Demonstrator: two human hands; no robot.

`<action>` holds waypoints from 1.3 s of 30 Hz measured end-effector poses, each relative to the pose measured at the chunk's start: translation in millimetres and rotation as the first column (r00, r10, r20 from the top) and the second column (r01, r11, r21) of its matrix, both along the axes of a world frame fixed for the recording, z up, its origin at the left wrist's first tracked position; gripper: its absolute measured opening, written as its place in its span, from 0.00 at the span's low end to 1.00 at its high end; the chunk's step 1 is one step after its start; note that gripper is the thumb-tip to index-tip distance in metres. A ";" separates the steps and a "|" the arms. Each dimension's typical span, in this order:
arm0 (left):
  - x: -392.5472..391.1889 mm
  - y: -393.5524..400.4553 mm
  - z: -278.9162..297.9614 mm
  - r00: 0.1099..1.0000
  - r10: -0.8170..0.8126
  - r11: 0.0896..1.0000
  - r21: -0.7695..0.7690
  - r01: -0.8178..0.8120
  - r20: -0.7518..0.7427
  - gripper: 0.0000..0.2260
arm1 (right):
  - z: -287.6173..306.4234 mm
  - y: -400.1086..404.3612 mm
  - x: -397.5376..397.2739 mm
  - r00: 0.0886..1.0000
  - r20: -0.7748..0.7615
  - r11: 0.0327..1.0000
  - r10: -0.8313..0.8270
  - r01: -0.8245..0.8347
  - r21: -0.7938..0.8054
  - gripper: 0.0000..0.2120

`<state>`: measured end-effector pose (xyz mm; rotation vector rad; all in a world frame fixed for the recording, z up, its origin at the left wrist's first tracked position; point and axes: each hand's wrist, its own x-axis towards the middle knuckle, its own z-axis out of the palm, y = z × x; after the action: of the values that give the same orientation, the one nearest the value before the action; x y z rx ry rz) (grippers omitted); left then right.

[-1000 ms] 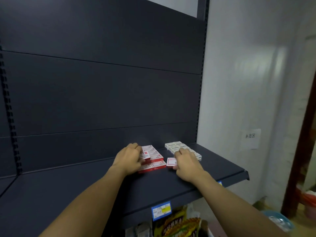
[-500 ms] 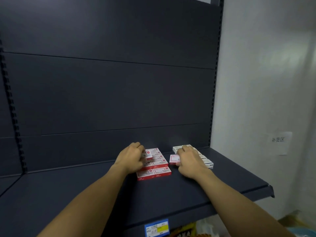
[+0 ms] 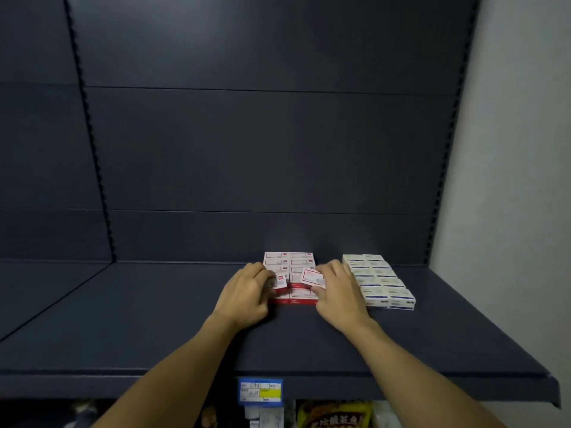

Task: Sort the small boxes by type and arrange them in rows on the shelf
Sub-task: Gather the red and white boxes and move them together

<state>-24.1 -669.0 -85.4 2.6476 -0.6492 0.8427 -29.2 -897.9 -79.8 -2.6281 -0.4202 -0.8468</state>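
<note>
Reaching over the dark shelf (image 3: 154, 319), both hands work at a block of red-and-white boxes (image 3: 290, 264) laid flat near the back panel (image 3: 247, 149). The block stands two boxes wide and runs in rows from the back of the shelf toward its front edge; each box lies with its long axis left to right, its printed face up and its red side facing the front.

The left hand (image 3: 244, 296) has its fingers curled round one small red-and-white box (image 3: 280, 280), held just over the left column of the block and tilted a little. The right hand (image 3: 338, 291) pinches a second loose box (image 3: 312, 278) between thumb and fingers; this one is lifted at its left end over the right column, its white face with a red frame turned up and toward the camera, its long axis roughly left to right but skewed against the rows below.

Just beside the right hand, apart from the red block, a block of white-and-blue boxes (image 3: 378, 281) lies in the same manner, two wide, long axes left to right, rows running front to back, with blue bands on the front faces.

A blue-and-yellow price tag (image 3: 260, 392) hangs on the shelf's front lip, and yellow packets (image 3: 333, 415) show on the level below. A pale wall (image 3: 519, 180) stands to the right.
</note>
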 end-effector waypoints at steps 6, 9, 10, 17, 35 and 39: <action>0.3 -1.9 -0.5 1.000 -0.026 0.999 0.032 0.026 0.016 0.16 | -10.2 0.0 11.0 0.991 0.043 0.985 0.127 -0.131 0.112 0.20; 4.4 -0.8 -1.9 0.999 -0.039 0.999 0.025 0.039 0.009 0.16 | -12.2 -2.0 15.9 0.989 0.034 0.983 0.147 -0.150 0.104 0.20; 5.1 -0.3 -2.9 0.999 -0.039 0.999 0.025 0.039 0.010 0.16 | -13.1 -0.8 16.7 0.987 0.026 0.984 0.157 -0.159 0.079 0.20; 5.8 -0.3 -7.5 0.998 -0.052 0.998 0.023 0.051 0.023 0.15 | -17.8 2.4 18.8 0.985 -0.017 0.985 0.172 -0.172 -0.004 0.19; 3.8 -0.3 -7.7 0.998 -0.062 0.998 -0.026 0.062 0.011 0.16 | -18.4 1.0 17.5 0.983 -0.019 0.983 0.184 -0.184 0.004 0.17; 3.5 -1.3 -7.6 0.998 -0.058 0.998 -0.021 0.058 0.008 0.17 | -18.7 1.1 16.2 0.983 -0.001 0.983 0.184 -0.184 0.028 0.18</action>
<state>-20.6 -670.4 -93.1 2.5943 -0.7114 0.8388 -13.0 -896.9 -98.5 -2.5174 -0.6343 -0.7823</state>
